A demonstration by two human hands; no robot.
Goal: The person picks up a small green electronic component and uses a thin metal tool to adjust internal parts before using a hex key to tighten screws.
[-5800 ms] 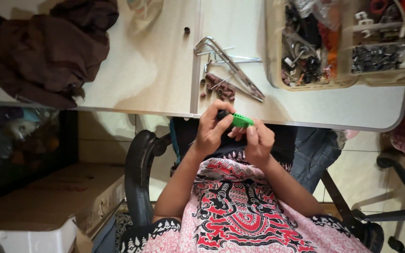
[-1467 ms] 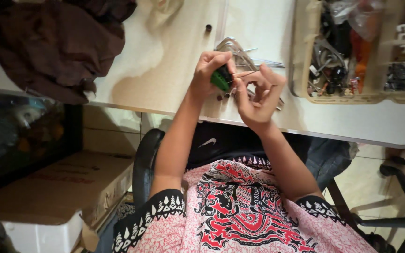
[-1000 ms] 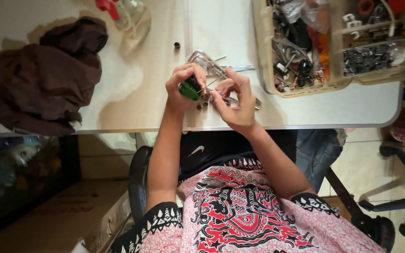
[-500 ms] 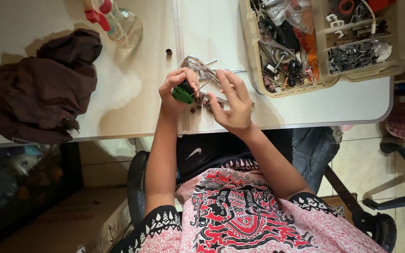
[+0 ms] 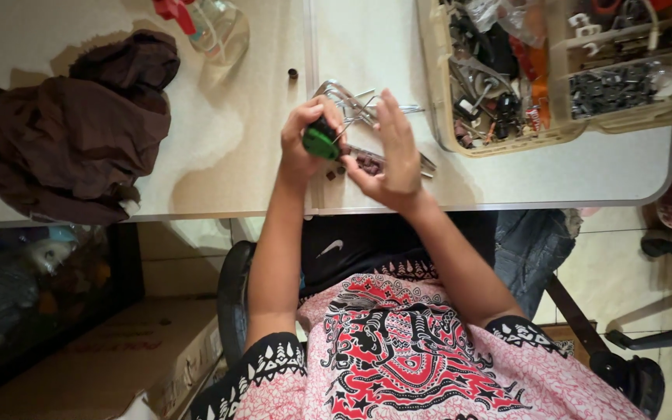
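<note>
1. The left hand [image 5: 309, 140] is clenched around a small green tool [image 5: 320, 142], holding it just above the near edge of the worktop [image 5: 258, 155], about midway along that edge.
2. The right hand [image 5: 390, 152] is mostly spread, fingers straight and pointing toward the far edge; its thumb and forefinger tip seem to pinch a small dark part [image 5: 348, 161] right next to the green tool, but what that part is cannot be told.
3. A thin metal shaft runs from the green tool up between the two hands.
4. Under and just beyond the hands lies a cluster of metal tools [image 5: 355, 105], flat on the worktop, some of it hidden by the fingers.
5. A tiny dark piece [image 5: 292, 74] sits alone on the worktop farther from the near edge, to the left of the metal tools.
6. At the far right corner stands a beige compartment tray [image 5: 491, 144] packed with cables, clips and small hardware, well apart from the hands.
7. A crumpled dark brown cloth [image 5: 71, 132] covers the left end of the worktop.
8. By the far edge, beside the cloth, stands a clear bottle with a red top [image 5: 211, 27].
9. The person wears a red, black and white patterned shirt [image 5: 414, 358] and sits in a black chair [image 5: 231, 303].
</note>
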